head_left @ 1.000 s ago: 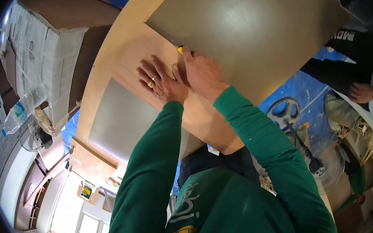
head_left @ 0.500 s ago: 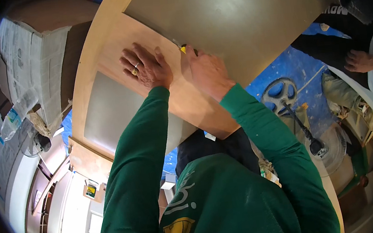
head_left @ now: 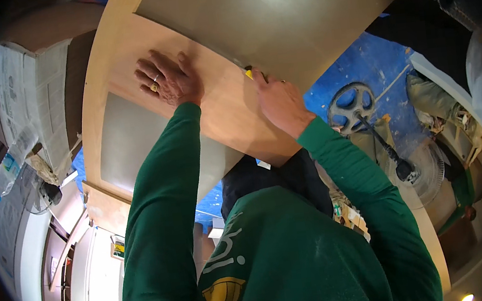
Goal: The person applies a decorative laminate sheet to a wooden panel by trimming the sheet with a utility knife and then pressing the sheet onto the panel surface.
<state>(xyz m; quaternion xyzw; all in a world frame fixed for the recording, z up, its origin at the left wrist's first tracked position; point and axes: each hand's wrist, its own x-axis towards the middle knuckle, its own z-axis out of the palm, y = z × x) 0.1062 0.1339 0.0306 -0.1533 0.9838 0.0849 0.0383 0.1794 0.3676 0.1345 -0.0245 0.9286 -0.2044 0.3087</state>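
My left hand (head_left: 166, 79), with a ring on one finger, lies flat with fingers spread on a light wooden board (head_left: 222, 114). My right hand (head_left: 280, 102) is closed around a small yellow tool (head_left: 249, 73). The tool's tip sits at the edge of a large grey sheet (head_left: 297, 15) that covers the board's upper part. A second grey sheet (head_left: 134, 144) lies lower on the board, under my left forearm. Both green sleeves reach up from my torso at the bottom of the view.
Another person in a dark shirt (head_left: 415, 20) stands at the upper right. A fan (head_left: 356, 103) lies on a blue surface to the right. A newspaper-covered box (head_left: 28, 84) and a plastic bottle (head_left: 11, 169) are on the left.
My left hand has slid left across the board, away from my right hand. The right hand stays at the grey sheet's edge with the yellow tool.
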